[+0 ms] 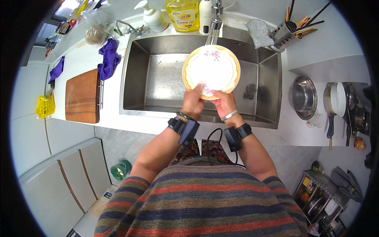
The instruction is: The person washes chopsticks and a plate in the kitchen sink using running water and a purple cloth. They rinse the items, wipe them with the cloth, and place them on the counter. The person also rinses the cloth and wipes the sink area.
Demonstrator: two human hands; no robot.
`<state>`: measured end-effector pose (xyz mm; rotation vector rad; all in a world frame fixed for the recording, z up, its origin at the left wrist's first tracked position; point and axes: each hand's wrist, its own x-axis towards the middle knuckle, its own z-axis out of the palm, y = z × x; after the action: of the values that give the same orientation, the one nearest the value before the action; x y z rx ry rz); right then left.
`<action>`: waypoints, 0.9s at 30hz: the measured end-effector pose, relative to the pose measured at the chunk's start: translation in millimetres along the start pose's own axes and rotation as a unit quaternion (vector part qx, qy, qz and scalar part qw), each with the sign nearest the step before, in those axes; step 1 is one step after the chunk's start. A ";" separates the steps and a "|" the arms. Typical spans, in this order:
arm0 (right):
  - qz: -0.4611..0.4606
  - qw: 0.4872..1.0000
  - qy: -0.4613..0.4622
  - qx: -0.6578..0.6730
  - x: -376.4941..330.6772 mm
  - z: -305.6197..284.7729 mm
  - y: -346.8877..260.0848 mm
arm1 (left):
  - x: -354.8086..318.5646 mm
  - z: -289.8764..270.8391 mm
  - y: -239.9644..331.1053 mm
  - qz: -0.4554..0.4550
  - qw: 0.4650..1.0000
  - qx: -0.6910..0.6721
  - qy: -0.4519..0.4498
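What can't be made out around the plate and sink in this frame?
All in the head view:
- Plate: its underside, turned away from the camera.
- Left hand: fingertips over the plate's lower rim, smeared by blur.
- Right hand: the fingers behind the plate, hidden by it.
- Sink: the part of its floor behind the plate, covered by the plate and hands.

A white desk [112,93]; left of the hands [192,102] [224,104] lie a wooden board [82,96] and purple cloth [109,59]; right, a metal bowl [304,98].
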<state>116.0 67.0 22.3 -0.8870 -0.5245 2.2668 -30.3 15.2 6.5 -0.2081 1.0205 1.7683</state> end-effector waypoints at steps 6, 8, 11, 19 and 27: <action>-0.007 0.997 0.000 -0.083 -5.7 8.5 -1.2 | -2.4 -3.1 5.3 -0.015 0.981 0.176 -0.080; -0.032 0.999 0.025 -0.023 -8.6 11.1 -1.6 | -4.1 -4.5 0.9 0.006 0.978 0.192 -0.079; -0.056 0.998 0.015 -0.005 -11.2 12.3 -1.1 | -6.8 1.8 0.0 -0.016 0.998 0.062 -0.027; -0.018 0.998 0.033 0.047 -8.6 14.7 7.4 | -19.3 16.5 -3.8 -0.024 0.999 0.029 0.007; -0.018 0.998 0.014 -0.054 -12.7 -14.1 -9.2 | 21.9 -24.8 23.3 0.204 0.892 0.397 -0.077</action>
<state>137.0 66.6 23.5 -0.9536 -0.6509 2.2072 -67.4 10.2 -8.9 0.6948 1.6595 1.5348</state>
